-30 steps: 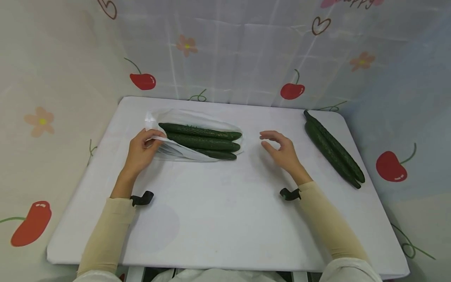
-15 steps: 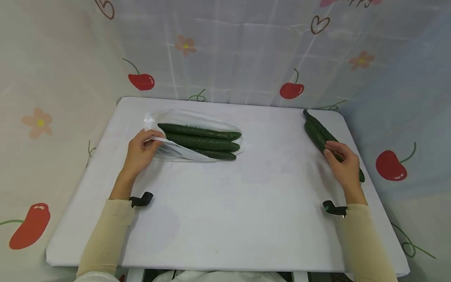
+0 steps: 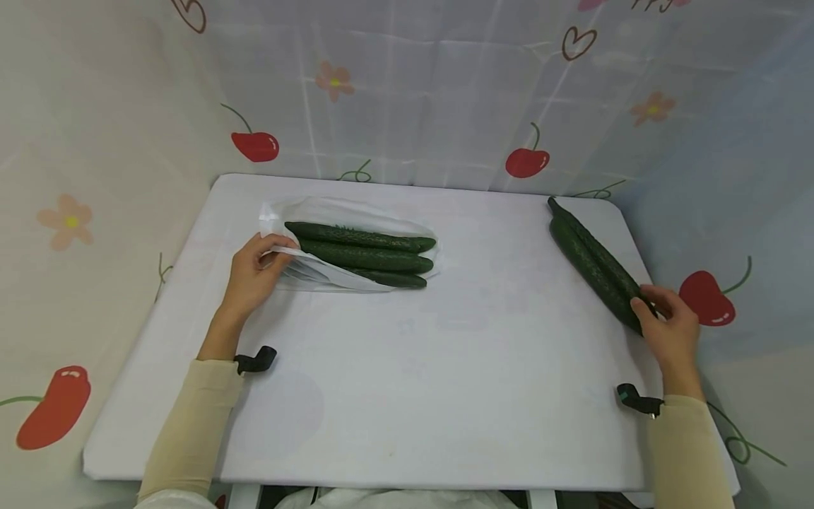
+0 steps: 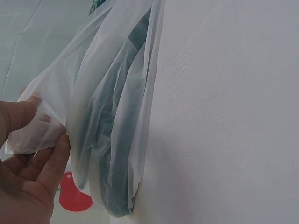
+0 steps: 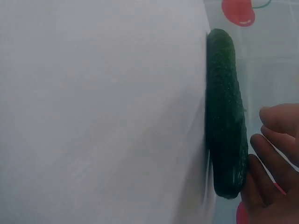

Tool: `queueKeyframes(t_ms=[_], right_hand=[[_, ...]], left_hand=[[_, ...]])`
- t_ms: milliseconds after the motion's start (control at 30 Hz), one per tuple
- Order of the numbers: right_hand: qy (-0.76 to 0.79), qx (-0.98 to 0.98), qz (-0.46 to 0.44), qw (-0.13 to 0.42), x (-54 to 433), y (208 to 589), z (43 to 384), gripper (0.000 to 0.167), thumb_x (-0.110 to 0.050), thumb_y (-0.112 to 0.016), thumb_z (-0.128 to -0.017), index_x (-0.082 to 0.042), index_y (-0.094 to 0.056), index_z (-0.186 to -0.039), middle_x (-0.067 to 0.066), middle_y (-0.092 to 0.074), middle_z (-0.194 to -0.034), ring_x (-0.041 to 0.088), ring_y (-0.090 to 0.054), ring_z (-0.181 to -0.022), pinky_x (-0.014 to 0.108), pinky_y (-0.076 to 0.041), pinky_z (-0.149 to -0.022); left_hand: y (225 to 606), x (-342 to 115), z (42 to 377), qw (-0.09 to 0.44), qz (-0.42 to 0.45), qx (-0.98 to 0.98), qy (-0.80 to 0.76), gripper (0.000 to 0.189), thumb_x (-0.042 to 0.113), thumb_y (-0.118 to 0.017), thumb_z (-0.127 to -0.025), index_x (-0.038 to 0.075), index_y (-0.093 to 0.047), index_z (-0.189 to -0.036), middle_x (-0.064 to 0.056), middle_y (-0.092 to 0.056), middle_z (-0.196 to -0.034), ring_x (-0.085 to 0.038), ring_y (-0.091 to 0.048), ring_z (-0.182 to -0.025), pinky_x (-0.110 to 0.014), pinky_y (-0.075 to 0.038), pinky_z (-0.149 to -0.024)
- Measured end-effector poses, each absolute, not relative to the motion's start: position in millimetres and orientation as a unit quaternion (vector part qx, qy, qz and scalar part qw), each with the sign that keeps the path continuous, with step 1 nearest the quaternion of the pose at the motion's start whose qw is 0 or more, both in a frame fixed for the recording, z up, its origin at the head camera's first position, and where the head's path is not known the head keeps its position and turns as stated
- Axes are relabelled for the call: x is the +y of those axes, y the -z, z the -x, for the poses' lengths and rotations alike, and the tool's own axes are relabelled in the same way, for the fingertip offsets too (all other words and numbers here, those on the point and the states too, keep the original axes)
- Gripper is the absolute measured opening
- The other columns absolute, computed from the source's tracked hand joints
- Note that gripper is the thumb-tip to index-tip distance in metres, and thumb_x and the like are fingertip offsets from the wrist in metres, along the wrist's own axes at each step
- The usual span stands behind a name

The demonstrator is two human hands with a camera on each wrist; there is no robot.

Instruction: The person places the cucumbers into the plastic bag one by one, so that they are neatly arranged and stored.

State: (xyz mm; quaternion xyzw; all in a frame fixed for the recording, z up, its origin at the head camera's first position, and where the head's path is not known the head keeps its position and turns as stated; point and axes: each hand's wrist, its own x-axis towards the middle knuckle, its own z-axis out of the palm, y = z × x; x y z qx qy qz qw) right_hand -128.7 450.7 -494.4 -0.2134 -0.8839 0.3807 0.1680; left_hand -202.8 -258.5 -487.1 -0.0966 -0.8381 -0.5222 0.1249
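My left hand (image 3: pixel 253 272) pinches the open edge of a translucent white plastic bag (image 3: pixel 356 209), its thumb and fingers drawn together on the film. Inside the bag lie three dark green cucumbers (image 3: pixel 369 256); in the left wrist view they show hazily through the plastic (image 4: pixel 107 121). At the table's right side, two more cucumbers (image 3: pixel 588 265) lie side by side on a slant. Beside their near ends is my right hand (image 3: pixel 673 336), with thumb and fingers spread apart. In the right wrist view, the fingers are close beside one cucumber (image 5: pixel 226 116), and no firm grip shows.
All of this lies on a white table (image 3: pixel 407 382). Its right edge runs close beside the two cucumbers. Curtains (image 3: pixel 432 92) printed with cherries and flowers stand behind and at both sides.
My right hand has moved right from mid-table, passing over the two cucumbers to their near ends. The left hand still holds the bag edge in the same place.
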Motion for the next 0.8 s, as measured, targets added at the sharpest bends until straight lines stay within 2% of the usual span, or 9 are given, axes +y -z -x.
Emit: queueKeyframes(t_ms=[200,300,433,533,600,667,733,800], right_hand=[[-0.345,-0.895,0.213,0.186,455,498,114,0.036,-0.022,-0.075,-0.101,-0.007,-0.074,-0.134,-0.038,-0.054,-0.105,-0.019,-0.047,-0.097,0.009,-0.040,-0.094],[-0.333,-0.906,0.199,0.169,454,497,108,0.037,-0.022,-0.077,-0.099,-0.006,-0.075,-0.132,-0.036,-0.053,-0.101,-0.017,-0.049,-0.093,0.007,-0.038,-0.085],[-0.312,-0.922,0.190,0.131,450,498,104,0.043,-0.027,-0.077,-0.100,-0.007,-0.071,-0.138,-0.010,-0.066,-0.117,-0.016,-0.046,-0.094,0.010,-0.038,-0.083],[-0.293,-0.929,0.197,0.115,446,498,103,0.045,-0.026,-0.076,-0.101,-0.008,-0.069,-0.141,0.013,-0.068,-0.134,-0.015,-0.042,-0.096,0.013,-0.038,-0.085],[-0.281,-0.932,0.200,0.108,443,498,102,0.047,-0.026,-0.076,-0.101,-0.008,-0.068,-0.143,0.021,-0.068,-0.138,-0.006,-0.051,-0.101,0.015,-0.038,-0.083],[-0.269,-0.938,0.197,0.096,440,497,101,0.050,-0.026,-0.075,-0.101,-0.008,-0.065,-0.147,0.026,-0.067,-0.141,0.011,-0.061,-0.110,0.023,-0.046,-0.088],[-0.263,-0.942,0.190,0.084,438,497,101,0.054,-0.026,-0.074,-0.102,-0.006,-0.061,-0.150,0.031,-0.065,-0.143,0.034,-0.064,-0.121,0.039,-0.055,-0.095],[-0.259,-0.946,0.181,0.068,437,497,102,0.059,-0.028,-0.073,-0.102,-0.004,-0.056,-0.153,0.035,-0.060,-0.147,0.052,-0.058,-0.132,0.061,-0.053,-0.103]], left_hand=[[489,-258,203,0.120,0.092,-0.839,0.522,0.014,0.006,-0.070,-0.104,0.005,-0.076,-0.116,-0.009,-0.068,-0.122,0.005,-0.058,-0.113,-0.005,-0.048,-0.100],[488,-258,202,0.120,0.092,-0.839,0.522,0.014,0.006,-0.070,-0.104,0.006,-0.077,-0.116,-0.008,-0.067,-0.122,0.005,-0.058,-0.114,-0.006,-0.049,-0.100],[485,-258,201,0.120,0.091,-0.837,0.526,0.014,0.006,-0.070,-0.104,0.006,-0.077,-0.116,-0.008,-0.067,-0.123,0.004,-0.058,-0.115,-0.006,-0.049,-0.101],[485,-258,201,0.119,0.091,-0.837,0.526,0.014,0.006,-0.070,-0.104,0.006,-0.077,-0.116,-0.010,-0.067,-0.124,0.005,-0.058,-0.116,-0.006,-0.049,-0.101],[486,-258,202,0.119,0.092,-0.837,0.527,0.015,0.006,-0.070,-0.104,0.005,-0.077,-0.117,-0.011,-0.067,-0.124,0.005,-0.058,-0.116,-0.005,-0.049,-0.100],[487,-259,202,0.122,0.094,-0.837,0.526,0.015,0.006,-0.070,-0.104,0.005,-0.077,-0.117,-0.010,-0.067,-0.124,0.005,-0.058,-0.116,-0.005,-0.049,-0.101],[488,-259,203,0.124,0.095,-0.835,0.527,0.015,0.005,-0.070,-0.104,0.006,-0.077,-0.117,-0.008,-0.068,-0.123,0.004,-0.058,-0.116,-0.005,-0.049,-0.100],[488,-259,203,0.124,0.095,-0.834,0.529,0.015,0.006,-0.070,-0.103,0.006,-0.077,-0.116,-0.007,-0.068,-0.123,0.003,-0.058,-0.117,-0.006,-0.049,-0.100]])
